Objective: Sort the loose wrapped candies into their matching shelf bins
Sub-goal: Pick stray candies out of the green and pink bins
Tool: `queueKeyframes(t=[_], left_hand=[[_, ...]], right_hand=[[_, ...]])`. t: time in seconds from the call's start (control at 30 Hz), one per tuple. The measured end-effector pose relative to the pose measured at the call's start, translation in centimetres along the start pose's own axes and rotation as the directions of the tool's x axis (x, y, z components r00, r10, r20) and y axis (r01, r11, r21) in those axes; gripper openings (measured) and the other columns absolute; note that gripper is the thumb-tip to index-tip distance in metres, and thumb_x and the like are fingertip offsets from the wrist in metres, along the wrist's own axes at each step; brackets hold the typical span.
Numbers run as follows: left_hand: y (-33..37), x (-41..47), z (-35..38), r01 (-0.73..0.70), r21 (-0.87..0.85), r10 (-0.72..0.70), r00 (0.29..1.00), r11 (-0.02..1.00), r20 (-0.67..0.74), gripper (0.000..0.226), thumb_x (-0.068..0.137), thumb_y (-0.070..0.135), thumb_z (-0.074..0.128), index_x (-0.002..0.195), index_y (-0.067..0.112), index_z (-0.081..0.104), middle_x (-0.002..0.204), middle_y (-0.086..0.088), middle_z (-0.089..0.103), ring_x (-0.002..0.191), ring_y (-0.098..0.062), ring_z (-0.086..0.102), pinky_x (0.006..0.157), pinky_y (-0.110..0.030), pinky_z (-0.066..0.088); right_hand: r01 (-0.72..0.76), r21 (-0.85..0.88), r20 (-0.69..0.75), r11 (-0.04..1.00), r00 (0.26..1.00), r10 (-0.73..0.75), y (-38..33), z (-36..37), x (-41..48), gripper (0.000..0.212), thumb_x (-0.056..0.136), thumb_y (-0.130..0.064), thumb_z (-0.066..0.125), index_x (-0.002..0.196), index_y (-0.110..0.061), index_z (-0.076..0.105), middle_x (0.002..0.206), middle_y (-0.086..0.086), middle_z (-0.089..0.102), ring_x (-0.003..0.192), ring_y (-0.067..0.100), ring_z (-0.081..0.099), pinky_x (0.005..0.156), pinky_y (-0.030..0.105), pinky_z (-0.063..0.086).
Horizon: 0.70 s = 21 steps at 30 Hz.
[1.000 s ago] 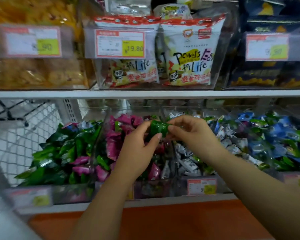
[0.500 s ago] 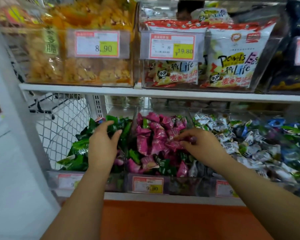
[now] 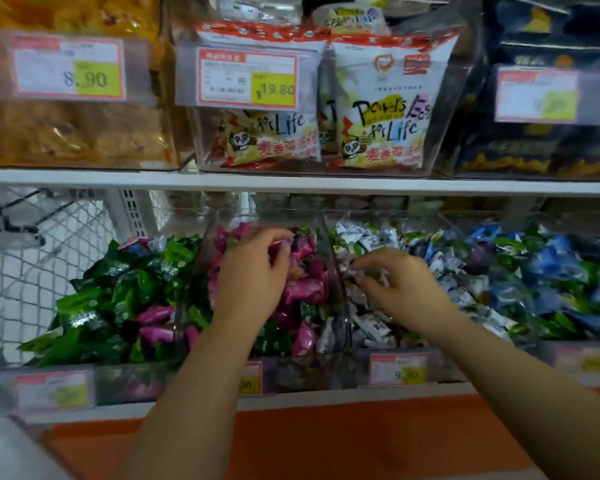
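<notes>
Head view. Compared with the frame half a second earlier, both hands sit one bin further right. The left hand (image 3: 253,275) has moved from the green candies (image 3: 118,289) to the pink candies (image 3: 305,289), and the right hand (image 3: 406,282) from the pink to the white candies (image 3: 371,323). Left fingers curl over the pink heap, grip unclear. Right thumb and fingertips pinch a white candy (image 3: 355,273).
</notes>
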<state>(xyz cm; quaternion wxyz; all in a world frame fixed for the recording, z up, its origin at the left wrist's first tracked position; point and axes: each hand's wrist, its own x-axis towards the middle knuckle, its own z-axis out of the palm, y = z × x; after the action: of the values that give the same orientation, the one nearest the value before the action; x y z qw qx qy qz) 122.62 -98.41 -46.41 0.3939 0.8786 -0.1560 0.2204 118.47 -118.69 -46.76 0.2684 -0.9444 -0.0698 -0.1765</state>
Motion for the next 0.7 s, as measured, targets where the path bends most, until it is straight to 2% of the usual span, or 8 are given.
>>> queueKeyframes(t=[0.1,0.2,0.27,0.37,0.43,0.5,0.6,0.7], left_hand=[[1.8,0.1,2.6,-0.058,-0.031,0.06,0.994,0.998,0.095,0.023,0.095,0.022,0.055,0.116,0.024,0.063,0.091,0.006,0.063,0.063,-0.004,0.05,0.059,-0.019,0.039],[2.9,0.4,4.7,-0.094,-0.034,0.098,0.984,0.995,0.149,0.024,0.095,0.023,0.054,0.117,0.023,0.063,0.106,0.004,0.064,0.07,-0.005,0.052,0.068,-0.019,0.043],[3.2,0.6,5.7,-0.094,-0.007,0.094,0.982,0.996,0.166,0.023,0.095,0.025,0.054,0.117,0.024,0.063,0.109,0.002,0.065,0.071,-0.009,0.056,0.073,-0.028,0.049],[3.3,0.9,6.7,-0.115,0.065,0.103,0.982,0.991,0.16,0.022,0.095,0.028,0.054,0.114,0.027,0.064,0.091,0.004,0.066,0.065,-0.012,0.057,0.076,-0.033,0.05],[3.3,1.0,6.9,-0.11,0.079,0.096,0.982,0.991,0.165,0.021,0.095,0.029,0.054,0.113,0.029,0.064,0.082,0.006,0.063,0.061,-0.012,0.056,0.072,-0.031,0.046],[3.2,1.1,7.0,-0.099,0.078,0.085,0.982,0.992,0.172,0.021,0.095,0.031,0.054,0.113,0.031,0.064,0.073,0.006,0.062,0.057,-0.013,0.055,0.067,-0.03,0.043],[3.2,1.0,6.9,-0.081,0.039,0.073,0.982,0.996,0.174,0.021,0.094,0.032,0.055,0.112,0.03,0.065,0.056,0.01,0.05,0.051,-0.01,0.048,0.082,-0.04,0.045],[3.3,0.8,6.8,-0.077,0.01,0.074,0.984,0.997,0.162,0.021,0.093,0.031,0.056,0.111,0.029,0.067,0.049,0.017,0.039,0.045,-0.002,0.04,0.085,-0.043,0.045]], right_hand=[[-0.088,-0.062,-0.091,0.994,0.992,0.083,3.4,-2.1,-0.6,0.017,0.091,-0.019,0.061,0.106,-0.019,0.069,0.113,-0.003,0.064,0.099,0.011,0.059,0.077,0.011,0.038],[-0.22,0.021,-0.147,0.975,0.964,0.221,6.8,-4.2,-0.8,0.016,0.09,-0.018,0.061,0.104,-0.02,0.068,0.106,-0.005,0.063,0.09,0.011,0.06,0.074,0.019,0.043],[-0.297,0.068,-0.135,0.952,0.943,0.304,8.7,-5.1,-0.5,0.017,0.091,-0.021,0.06,0.107,-0.023,0.066,0.111,0.0,0.065,0.088,0.016,0.063,0.073,0.028,0.05],[-0.347,0.04,-0.113,0.937,0.93,0.35,10.6,-5.7,0.5,0.028,0.092,-0.022,0.059,0.12,-0.017,0.062,0.116,0.005,0.064,0.081,0.016,0.06,0.058,0.016,0.043],[-0.354,-0.016,-0.067,0.935,0.933,0.352,11.0,-5.8,1.8,0.035,0.094,-0.023,0.057,0.128,-0.014,0.057,0.104,0.008,0.063,0.067,0.015,0.057,0.048,0.015,0.038],[-0.353,-0.101,0.004,0.93,0.935,0.355,11.1,-5.7,3.4,0.04,0.095,-0.025,0.055,0.133,-0.012,0.051,0.104,0.015,0.063,0.065,0.018,0.055,0.053,0.025,0.039],[-0.374,-0.159,0.182,0.914,0.898,0.4,11.1,-5.1,5.4,0.045,0.096,-0.029,0.053,0.137,-0.014,0.047,0.115,0.011,0.059,0.074,0.015,0.052,0.061,0.025,0.037],[-0.399,-0.206,0.309,0.893,0.839,0.447,10.8,-4.6,5.9,0.028,0.099,-0.03,0.048,0.123,-0.019,0.053,0.089,0.0,0.057,0.063,0.008,0.046,0.053,0.019,0.034]])
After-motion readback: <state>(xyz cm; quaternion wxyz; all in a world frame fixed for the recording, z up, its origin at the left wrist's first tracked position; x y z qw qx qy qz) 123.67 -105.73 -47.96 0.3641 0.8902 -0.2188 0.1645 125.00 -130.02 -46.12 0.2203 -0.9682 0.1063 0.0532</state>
